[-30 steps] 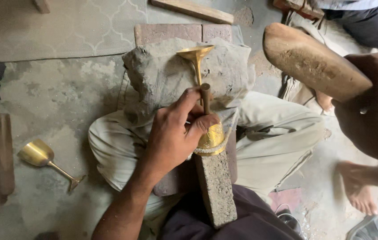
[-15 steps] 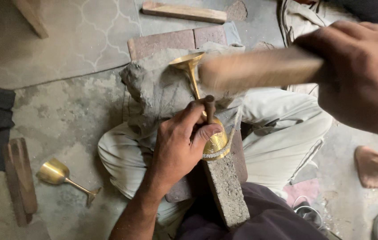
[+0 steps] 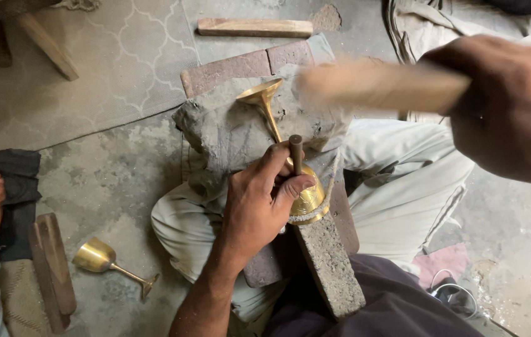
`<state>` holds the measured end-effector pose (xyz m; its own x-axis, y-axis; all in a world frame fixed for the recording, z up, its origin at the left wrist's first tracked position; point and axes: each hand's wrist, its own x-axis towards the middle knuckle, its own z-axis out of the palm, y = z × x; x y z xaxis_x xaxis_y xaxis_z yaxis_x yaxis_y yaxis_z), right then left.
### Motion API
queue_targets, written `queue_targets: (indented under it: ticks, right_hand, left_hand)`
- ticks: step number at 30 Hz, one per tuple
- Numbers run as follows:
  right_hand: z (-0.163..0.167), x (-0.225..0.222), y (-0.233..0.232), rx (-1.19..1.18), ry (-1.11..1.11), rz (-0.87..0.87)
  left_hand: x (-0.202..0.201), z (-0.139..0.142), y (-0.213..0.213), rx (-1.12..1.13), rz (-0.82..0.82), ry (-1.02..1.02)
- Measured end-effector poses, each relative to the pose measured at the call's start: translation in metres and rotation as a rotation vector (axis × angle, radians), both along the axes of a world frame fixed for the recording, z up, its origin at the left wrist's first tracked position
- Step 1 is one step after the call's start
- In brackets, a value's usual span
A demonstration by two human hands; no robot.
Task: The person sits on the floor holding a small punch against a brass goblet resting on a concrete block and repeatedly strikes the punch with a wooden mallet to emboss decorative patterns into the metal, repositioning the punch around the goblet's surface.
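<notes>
Here, left hand (image 3: 259, 209) closed around punch (image 3: 295, 154) atop brass goblet (image 3: 284, 156); right hand (image 3: 509, 109) gripping blurred wooden mallet (image 3: 381, 86) above.

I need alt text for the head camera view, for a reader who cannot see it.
A person's left hand holds a short punch against a brass goblet lying on a stone block, while the right hand swings a blurred wooden mallet. A second goblet lies on the floor at left.

goblet (image 3: 278, 143) on stone block (image 3: 234, 134) (second goblet (image 3: 106, 262) lying left)
</notes>
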<state>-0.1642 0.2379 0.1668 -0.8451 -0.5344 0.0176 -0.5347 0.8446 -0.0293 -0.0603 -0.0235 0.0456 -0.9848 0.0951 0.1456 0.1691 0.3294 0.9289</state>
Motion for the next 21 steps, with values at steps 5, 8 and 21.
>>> queue_targets:
  ticks: [5, 8, 21]
  right_hand:
    - [0.001, 0.004, -0.003, 0.19, 0.046, -0.038]
    - [0.003, 0.008, 0.004, 0.024, -0.087, -0.203]
    - [0.009, 0.013, 0.0, 0.373, 0.173, 0.045]
  left_hand:
    - [0.001, -0.005, 0.001, 0.037, -0.025, 0.105]
    - [0.0, -0.007, 0.002, 0.035, -0.041, 0.06]
    - [-0.004, -0.012, 0.004, -0.026, -0.108, 0.06]
